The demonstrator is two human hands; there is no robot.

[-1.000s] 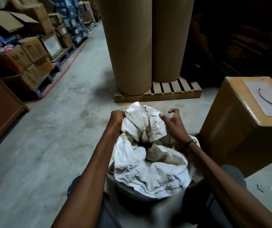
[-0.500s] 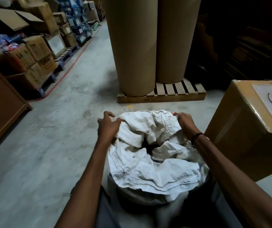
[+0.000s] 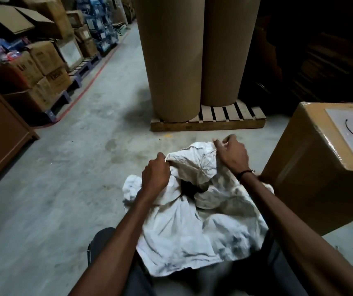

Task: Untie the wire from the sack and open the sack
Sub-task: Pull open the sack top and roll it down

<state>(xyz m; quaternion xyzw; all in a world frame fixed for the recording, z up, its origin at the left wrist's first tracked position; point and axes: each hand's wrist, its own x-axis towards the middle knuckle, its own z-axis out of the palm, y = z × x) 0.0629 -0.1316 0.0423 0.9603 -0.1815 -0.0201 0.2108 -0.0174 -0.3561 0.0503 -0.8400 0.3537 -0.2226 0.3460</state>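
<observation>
Sack [image 3: 192,227] mouth pulled wider since earlier; left hand [image 3: 155,176], right hand [image 3: 233,154] grips pinching rim; contents hidden.

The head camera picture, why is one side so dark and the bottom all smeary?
In the head view, the upper right behind the paper rolls gets little light, so it goes nearly black; the floor on the left is brighter; the sack looks smeared near its lower edge, likely motion blur; the box shows glare on its shiny top edge; the wide lens makes the straight rolls lean.
</observation>
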